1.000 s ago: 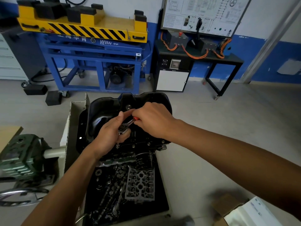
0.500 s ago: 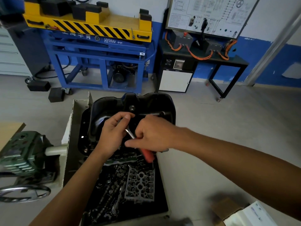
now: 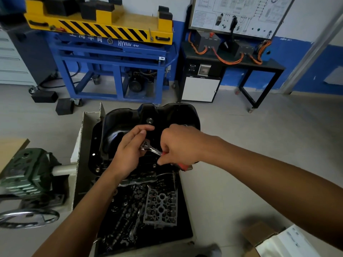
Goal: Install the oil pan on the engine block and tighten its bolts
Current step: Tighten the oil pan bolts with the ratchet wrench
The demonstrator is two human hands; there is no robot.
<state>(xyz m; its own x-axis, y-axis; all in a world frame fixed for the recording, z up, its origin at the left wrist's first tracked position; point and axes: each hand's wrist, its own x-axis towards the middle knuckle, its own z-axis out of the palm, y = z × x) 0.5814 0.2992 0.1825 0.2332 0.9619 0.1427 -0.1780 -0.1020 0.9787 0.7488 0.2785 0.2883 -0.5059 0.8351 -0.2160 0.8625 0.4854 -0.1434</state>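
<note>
A: Entry, left to right. Left edge?

B: Green gearbox (image 3: 26, 171), with a chrome handwheel (image 3: 27, 218) nearer to me. Both sit well left of the work.

A: Where is the pan?

B: The black pan (image 3: 118, 127) is at centre, sump side up, seated on the block (image 3: 163, 175). Only the block's near face shows below it. One bolt (image 3: 97, 169) is visible in the flange at the pan's near-left corner.

A: Left hand?

B: The left hand (image 3: 128, 154) is over the pan's near edge. Its fingers (image 3: 137, 130) are curled round the head of the ratchet (image 3: 148, 148), with the palm toward the pan. What the head sits on is hidden, so I cannot tell.

A: The ratchet itself?

B: Its steel shank slopes down to the right, ending in a red grip.

A: Right hand?

B: The right hand (image 3: 180, 145) is just right of the left, knuckles up. Its fingers are clamped round the red grip, and the grip's end pokes out below the fist.

A: Below the hands?

B: A black tray (image 3: 183, 229) sits near of the block. It holds a cylinder head (image 3: 161, 204) to the right and dark loose parts to the left.

A: Right side?

B: A cardboard box (image 3: 259, 236) on the floor, near right corner.
</note>
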